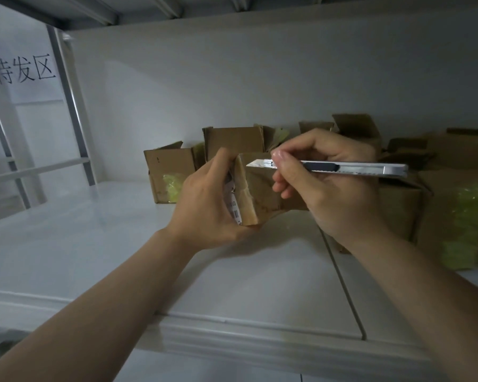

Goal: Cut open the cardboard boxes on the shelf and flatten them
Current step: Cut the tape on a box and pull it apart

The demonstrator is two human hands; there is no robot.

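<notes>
Above the white shelf (94, 257), the left hand (207, 205) grips a small taped cardboard box (260, 188), fingers curled round its labelled end. Beside it, the right hand (331, 188) pinches a silver utility knife (342, 168), blade at the box's top edge. Opened boxes (171, 172) stand behind.

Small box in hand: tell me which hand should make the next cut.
Right. The right hand grips the utility knife, its blade extended and pointing at the small box. The left hand grips that box from its left side, so it is probably better left steadying it.
</notes>
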